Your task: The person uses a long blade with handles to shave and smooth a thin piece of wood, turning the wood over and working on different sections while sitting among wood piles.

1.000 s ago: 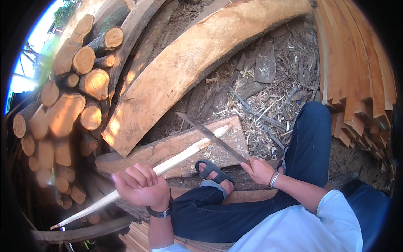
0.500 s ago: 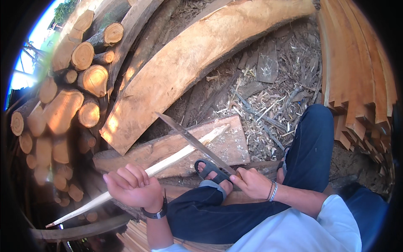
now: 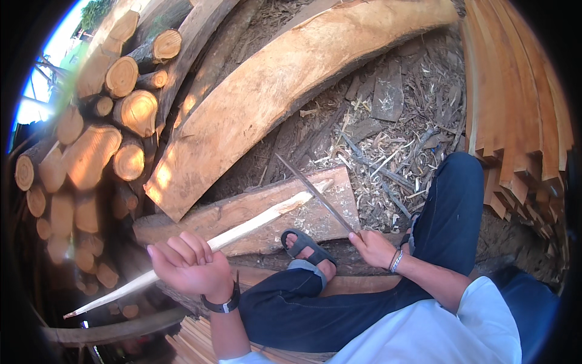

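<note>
My left hand (image 3: 191, 267) is closed around a long, peeled pale wooden stick (image 3: 242, 233), which tapers to a thin point at the lower left. The stick's other end rests over a flat plank (image 3: 343, 193) on the ground. In my right hand (image 3: 374, 250) is the handle of a machete (image 3: 316, 193). Its long, narrow blade points up and left, crossing over the stick near its far end. Where the blade crosses, I cannot tell whether it touches the wood.
Stacked cut logs (image 3: 137, 112) fill the left side. A big curved slab (image 3: 279, 88) lies beyond the plank. Sawn boards (image 3: 509, 91) are piled at the right. Wood shavings (image 3: 388, 161) cover the ground, and my sandalled foot (image 3: 308, 252) is close to the plank.
The machete has moved to the right along the stick toward its far end, with my right hand shifting right and slightly up. My left hand and the stick have barely moved.
</note>
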The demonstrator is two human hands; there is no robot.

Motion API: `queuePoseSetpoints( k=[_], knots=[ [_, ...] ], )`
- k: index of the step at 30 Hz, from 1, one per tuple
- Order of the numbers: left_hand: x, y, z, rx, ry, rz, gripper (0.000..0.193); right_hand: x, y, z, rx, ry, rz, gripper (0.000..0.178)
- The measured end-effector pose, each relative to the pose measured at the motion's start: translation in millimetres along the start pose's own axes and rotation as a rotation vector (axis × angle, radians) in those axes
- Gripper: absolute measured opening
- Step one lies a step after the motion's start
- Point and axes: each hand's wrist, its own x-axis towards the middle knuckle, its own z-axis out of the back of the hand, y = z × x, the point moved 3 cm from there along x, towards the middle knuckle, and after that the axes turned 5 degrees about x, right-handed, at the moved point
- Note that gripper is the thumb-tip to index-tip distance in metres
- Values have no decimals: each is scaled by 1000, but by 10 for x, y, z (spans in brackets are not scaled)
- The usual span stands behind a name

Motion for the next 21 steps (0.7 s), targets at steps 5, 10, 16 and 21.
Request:
queuePoseSetpoints(
  k=[5, 10, 16, 21],
  knots=[
    [109, 18, 82, 36, -67, -4, 46, -127, 635, -43, 114, 109, 165, 54],
    [162, 48, 190, 30, -61, 9, 44, 64, 276, -56, -2, 68, 73, 56],
    [260, 39, 183, 85, -162, 33, 46, 98, 237, -131, 11, 37, 97, 58],
    [218, 41, 231, 74, -174, 30, 46, -122, 810, -121, 77, 145, 190, 55]
  ],
)
